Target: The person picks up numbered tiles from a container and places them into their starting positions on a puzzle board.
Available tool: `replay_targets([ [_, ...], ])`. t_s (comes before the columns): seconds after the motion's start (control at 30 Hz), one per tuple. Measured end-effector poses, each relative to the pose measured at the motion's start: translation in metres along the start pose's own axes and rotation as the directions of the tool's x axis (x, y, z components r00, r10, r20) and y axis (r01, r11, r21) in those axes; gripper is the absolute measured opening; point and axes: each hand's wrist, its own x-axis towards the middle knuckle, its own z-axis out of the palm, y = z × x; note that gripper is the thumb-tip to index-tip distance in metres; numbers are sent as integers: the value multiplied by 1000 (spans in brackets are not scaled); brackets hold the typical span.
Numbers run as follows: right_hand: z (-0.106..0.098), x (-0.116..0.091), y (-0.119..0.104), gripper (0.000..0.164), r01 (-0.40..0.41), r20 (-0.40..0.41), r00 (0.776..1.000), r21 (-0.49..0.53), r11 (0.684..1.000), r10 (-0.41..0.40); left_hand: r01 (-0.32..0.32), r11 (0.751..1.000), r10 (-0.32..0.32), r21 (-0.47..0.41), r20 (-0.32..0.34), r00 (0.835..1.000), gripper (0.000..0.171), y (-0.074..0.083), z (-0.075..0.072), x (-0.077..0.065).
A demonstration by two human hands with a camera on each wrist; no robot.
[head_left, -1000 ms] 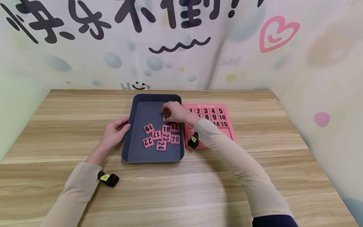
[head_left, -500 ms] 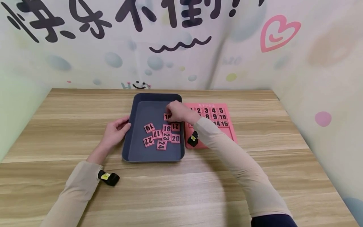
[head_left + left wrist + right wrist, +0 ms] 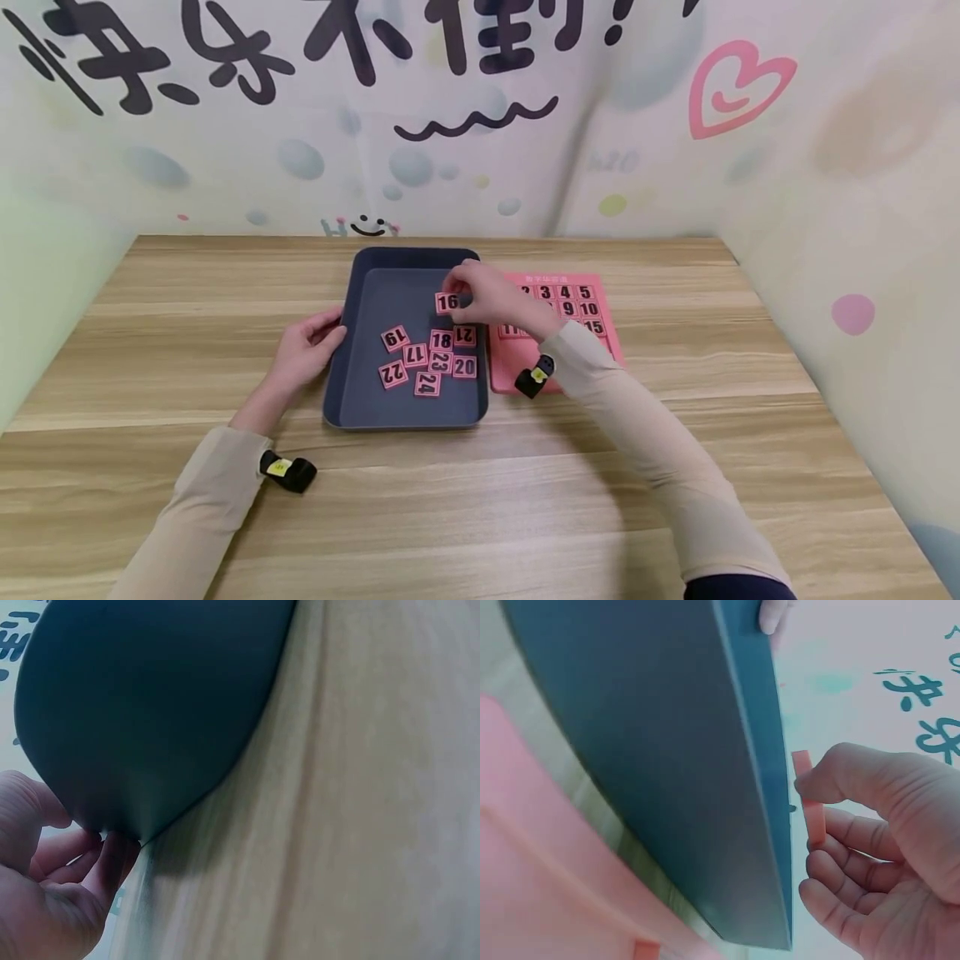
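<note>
My right hand [image 3: 483, 293] pinches a pink number tile marked 16 [image 3: 447, 302] between thumb and fingers, over the right side of a dark grey tray [image 3: 360, 412]. Seen edge-on in the right wrist view, the tile [image 3: 811, 806] is raised above the tray's rim. The left hand [image 3: 306, 350] grips the tray's left wall, thumb at the rim; the left wrist view has its fingers [image 3: 112, 862] at the tray's side. Inside the tray lie several loose tiles, among them 18 [image 3: 441, 340], 19 [image 3: 393, 337], 22 [image 3: 393, 373] and 24 [image 3: 427, 384].
Right beside the tray lies a pink puzzle board [image 3: 510, 367], its upper rows filled with numbered tiles up to 15 [image 3: 593, 327]; my right forearm covers part of it. Both stand on a wooden table [image 3: 420, 517] against a printed wall [image 3: 637, 167].
My right hand has lifted the 16 tile from the tray floor and shifted slightly to the right with it. The left hand and the tray have stayed in place.
</note>
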Motion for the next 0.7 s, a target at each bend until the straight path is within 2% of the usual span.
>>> replay_targets([
  [0.37,-17,-51,17,25,8,-107,994,123,992,5,5,1000,-5,-3,1,1000,42,1,0,-1],
  [0.53,-14,-71,30,26,-6,-123,992,109,994,19,12,1000,-12,2,-3,1000,42,0,0,-1],
  [0.7,-3,-86,40,26,15,-104,995,79,997,-7,16,1000,-16,7,-2,1000,42,0,0,-1],
])
